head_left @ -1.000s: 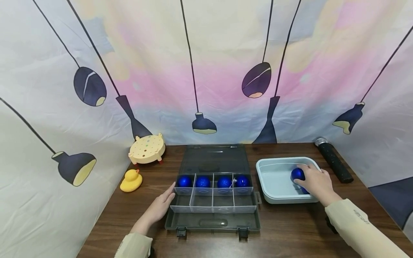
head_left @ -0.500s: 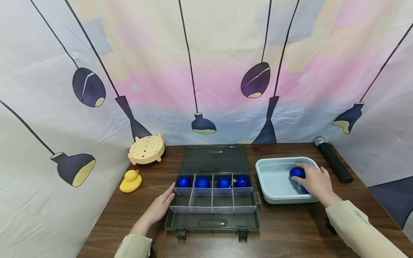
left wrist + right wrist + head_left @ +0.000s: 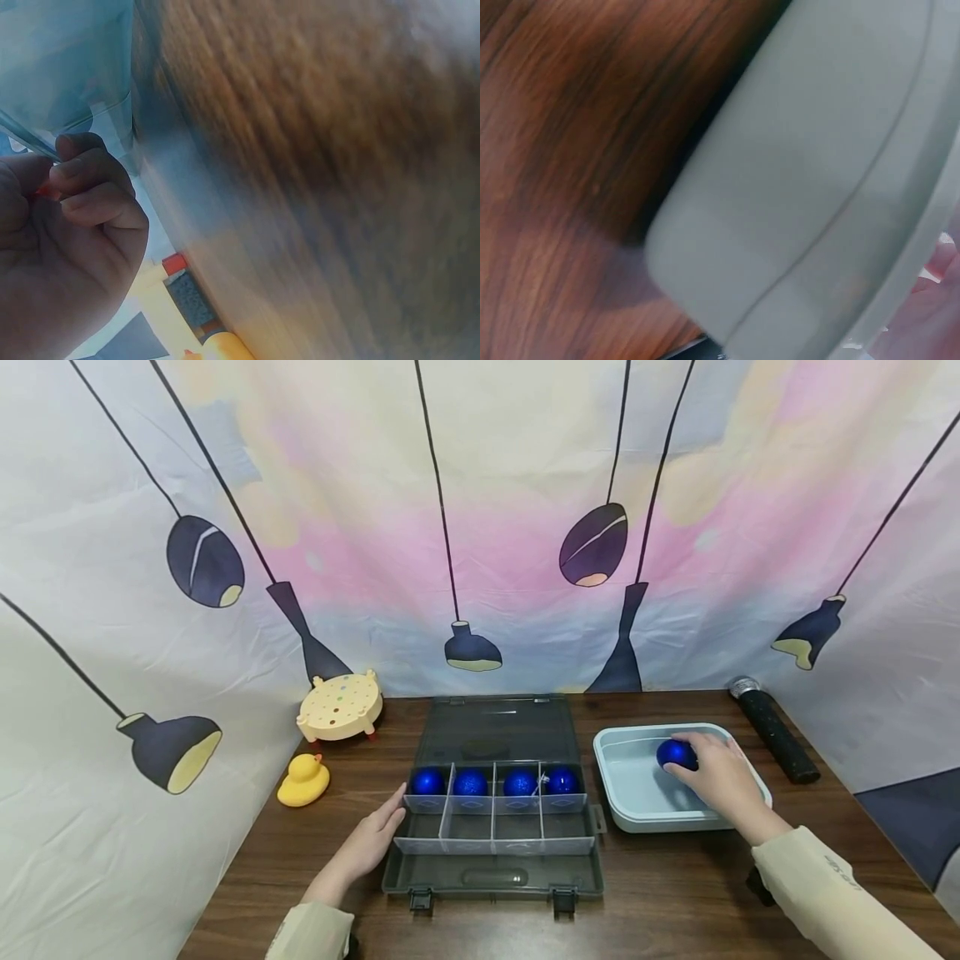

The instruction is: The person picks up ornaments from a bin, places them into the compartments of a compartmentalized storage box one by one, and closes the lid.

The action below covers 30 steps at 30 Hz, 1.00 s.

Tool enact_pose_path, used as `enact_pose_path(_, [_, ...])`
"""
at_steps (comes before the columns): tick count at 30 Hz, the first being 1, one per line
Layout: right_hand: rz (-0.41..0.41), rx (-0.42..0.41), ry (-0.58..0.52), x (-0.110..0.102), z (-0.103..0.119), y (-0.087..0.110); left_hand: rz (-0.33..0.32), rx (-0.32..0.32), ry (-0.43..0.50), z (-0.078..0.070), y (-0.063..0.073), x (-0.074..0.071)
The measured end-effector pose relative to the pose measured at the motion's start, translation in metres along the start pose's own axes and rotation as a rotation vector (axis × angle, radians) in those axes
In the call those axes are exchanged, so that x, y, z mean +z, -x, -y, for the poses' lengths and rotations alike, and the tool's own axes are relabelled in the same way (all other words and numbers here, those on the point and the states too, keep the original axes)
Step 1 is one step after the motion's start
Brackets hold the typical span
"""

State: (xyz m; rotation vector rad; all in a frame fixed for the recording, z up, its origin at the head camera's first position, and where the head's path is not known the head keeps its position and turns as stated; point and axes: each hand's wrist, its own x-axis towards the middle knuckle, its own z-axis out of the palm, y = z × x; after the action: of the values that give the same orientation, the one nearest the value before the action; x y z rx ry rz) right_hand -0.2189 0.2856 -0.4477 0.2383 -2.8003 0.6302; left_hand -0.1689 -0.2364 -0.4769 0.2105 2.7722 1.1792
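While the right hand point(image 3: 716, 772) curled its fingers and thumb round a shiny, deep-blue ball point(image 3: 677, 754) over the pale-blue rectangular plastic tray point(image 3: 633, 781), the left hand point(image 3: 367, 842), fingers relaxed and loosely bent, rested against the left side of a smoky-grey plastic compartment box point(image 3: 427, 878), and it had hold of nothing! Whether the gripped ball touched the tray's floor, I could not tell. And look at that box: lid folded back behind it, four more blue balls point(image 3: 428, 782) in a line, one to each compartment of the back row! Beyond the tray lay a black microphone with a silver head point(image 3: 772, 731), slanting across the brown wood-grain table point(image 3: 660, 902). Out to the left, a yellow rubber duck point(image 3: 303, 781) sat near a cream, round, spotted miniature stool point(image 3: 341, 706), and behind it all hung pastel cloth printed with dark lamps point(image 3: 517, 485).
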Motion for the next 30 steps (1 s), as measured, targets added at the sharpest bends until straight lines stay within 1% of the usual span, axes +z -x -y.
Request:
enact_pose_path(7, [-0.039, -0.089, 0.025, -0.003, 0.017, 0.000, -0.006, 0.004, 0.004, -0.001, 0.000, 0.000])
enact_pose_path(13, [-0.092, -0.160, 0.010, -0.006, 0.029, 0.000, -0.006, 0.004, 0.010, -0.001, 0.001, 0.000])
enact_pose_path(16, [-0.100, -0.166, -0.017, -0.005, 0.034, 0.000, -0.006, 0.001, 0.010, 0.000, 0.000, 0.000])
enact_pose_path(21, [-0.084, -0.151, -0.067, -0.002, 0.039, 0.000, -0.005, 0.005, 0.006, 0.001, 0.000, 0.000])
enact_pose_path(30, [-0.092, -0.179, -0.114, -0.001, 0.051, 0.001, -0.009, 0.004, 0.004, 0.000, 0.002, 0.000])
